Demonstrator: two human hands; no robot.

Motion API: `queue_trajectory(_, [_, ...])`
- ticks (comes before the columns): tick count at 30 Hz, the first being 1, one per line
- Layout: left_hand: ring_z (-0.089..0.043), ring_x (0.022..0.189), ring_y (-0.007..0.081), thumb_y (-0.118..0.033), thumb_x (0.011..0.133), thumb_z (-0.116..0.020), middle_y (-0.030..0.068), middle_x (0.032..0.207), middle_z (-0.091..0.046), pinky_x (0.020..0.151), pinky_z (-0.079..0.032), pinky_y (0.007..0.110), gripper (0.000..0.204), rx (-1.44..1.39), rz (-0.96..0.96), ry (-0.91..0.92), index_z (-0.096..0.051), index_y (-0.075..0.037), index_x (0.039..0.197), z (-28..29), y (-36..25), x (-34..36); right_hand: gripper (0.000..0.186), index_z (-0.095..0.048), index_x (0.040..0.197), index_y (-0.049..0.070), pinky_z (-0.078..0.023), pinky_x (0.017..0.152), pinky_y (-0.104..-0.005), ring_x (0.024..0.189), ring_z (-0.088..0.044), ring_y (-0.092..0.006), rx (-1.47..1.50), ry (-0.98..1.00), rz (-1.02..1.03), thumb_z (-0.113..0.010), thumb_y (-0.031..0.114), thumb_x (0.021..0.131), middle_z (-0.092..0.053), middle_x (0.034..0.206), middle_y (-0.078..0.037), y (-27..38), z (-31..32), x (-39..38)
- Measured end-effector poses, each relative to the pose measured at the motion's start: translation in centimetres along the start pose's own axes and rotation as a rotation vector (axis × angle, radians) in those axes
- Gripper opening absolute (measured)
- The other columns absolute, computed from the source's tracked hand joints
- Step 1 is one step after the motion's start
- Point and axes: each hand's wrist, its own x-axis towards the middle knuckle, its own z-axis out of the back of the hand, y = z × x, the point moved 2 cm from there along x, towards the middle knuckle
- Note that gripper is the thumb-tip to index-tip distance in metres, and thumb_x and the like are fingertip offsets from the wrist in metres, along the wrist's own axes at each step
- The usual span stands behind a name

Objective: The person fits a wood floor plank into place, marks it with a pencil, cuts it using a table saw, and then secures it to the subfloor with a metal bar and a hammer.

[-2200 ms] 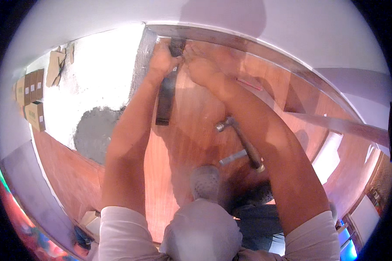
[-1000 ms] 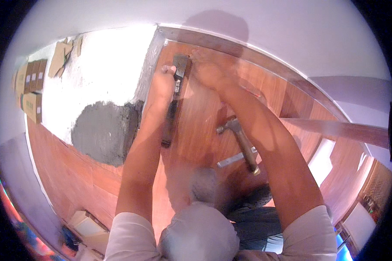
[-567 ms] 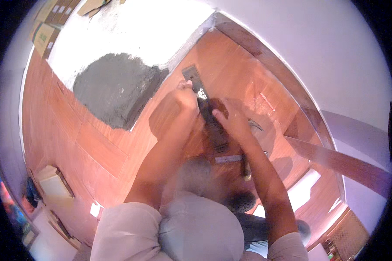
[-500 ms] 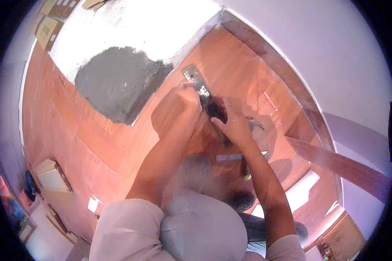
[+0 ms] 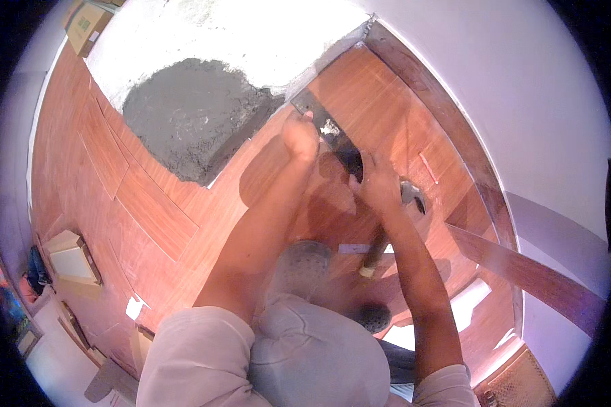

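Observation:
A long, flat, dark blade-like tool (image 5: 329,127) with a pale patch on it lies slantwise above the reddish wood floor, its far end at the edge of the grey wet mortar patch (image 5: 183,119). My left hand (image 5: 301,138) is closed on its far part, the fingertips at its edge. My right hand (image 5: 379,182) is at its near, darker end, with fingers curled against it; whether that end is a handle is hidden. Just right of this hand sits a small grey and black object (image 5: 412,195), too unclear to name.
Pale bare subfloor (image 5: 251,34) borders the mortar. A thin red stick (image 5: 429,168) lies by the wall, and a loose brown board (image 5: 523,256) leans right. My shoes (image 5: 309,264) are below my arms, near a dark-handled tool (image 5: 373,254). Cartons (image 5: 85,30) stand far left.
My right hand has closed from a spread thumb and fingers onto the near end of the tool. The tool's far end has shifted toward the mortar edge. The whole view has also moved slightly.

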Motion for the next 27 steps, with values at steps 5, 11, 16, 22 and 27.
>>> queue_trajectory(5, [-0.071,0.082,0.0441,-0.023,0.099,-0.065,0.0288,0.082,-0.071,0.076,-0.053,0.051,0.032,0.016,-0.007,0.049,-0.071,0.008,0.09,-0.6,2.7,2.7,0.059,-0.063,0.13,0.0,-0.054,0.096,-0.0476,0.111,-0.064,-0.0383,-0.027,-0.056,0.098,-0.079,0.021,0.078,-0.063,0.123,-0.018,-0.7,0.5,2.0])
queue_trajectory(11, [-0.07,0.09,0.0475,-0.03,0.099,-0.065,0.0301,0.086,-0.071,0.083,-0.052,0.053,0.039,0.118,0.032,0.123,-0.073,0.007,0.087,-1.2,4.1,4.1,0.058,-0.063,0.13,0.002,-0.055,0.096,-0.0463,0.117,-0.061,-0.0357,-0.026,-0.031,0.093,-0.078,0.019,0.078,-0.062,0.127,-0.015,-0.5,0.5,2.1])
queue_trajectory(16, [-0.069,0.096,0.0484,-0.03,0.098,-0.065,0.0309,0.095,-0.072,0.085,-0.053,0.054,0.039,0.251,-0.04,0.111,-0.075,0.007,0.089,-0.5,2.9,4.2,0.062,-0.06,0.136,0.003,-0.055,0.096,-0.046,0.119,-0.06,-0.0347,-0.114,0.035,-0.006,-0.077,0.022,0.08,-0.062,0.129,-0.014,0.1,0.6,2.1])
queue_trajectory(22, [-0.072,0.097,0.0427,-0.029,0.1,-0.059,0.0269,0.095,-0.074,0.086,-0.056,0.052,0.037,0.578,-0.237,0.227,-0.075,0.004,0.097,1.2,-2.2,2.6,0.052,-0.064,0.13,0.002,-0.051,0.1,-0.0458,0.114,-0.061,-0.0362,-0.136,-0.028,-0.028,-0.073,0.021,0.083,-0.062,0.124,-0.014,-0.7,-0.8,1.8])
queue_trajectory(27, [-0.068,0.108,0.0374,-0.031,0.093,-0.07,0.014,0.11,-0.073,0.091,-0.055,0.047,0.029,0.735,-0.816,0.277,-0.071,-0.006,0.107,0.6,-3.9,3.7,0.042,-0.066,0.125,0.001,-0.051,0.098,-0.0488,0.112,-0.062,-0.0372,0.002,-0.261,-0.03,-0.07,0.025,0.09,-0.064,0.116,-0.015,-1.4,1.0,-1.1])
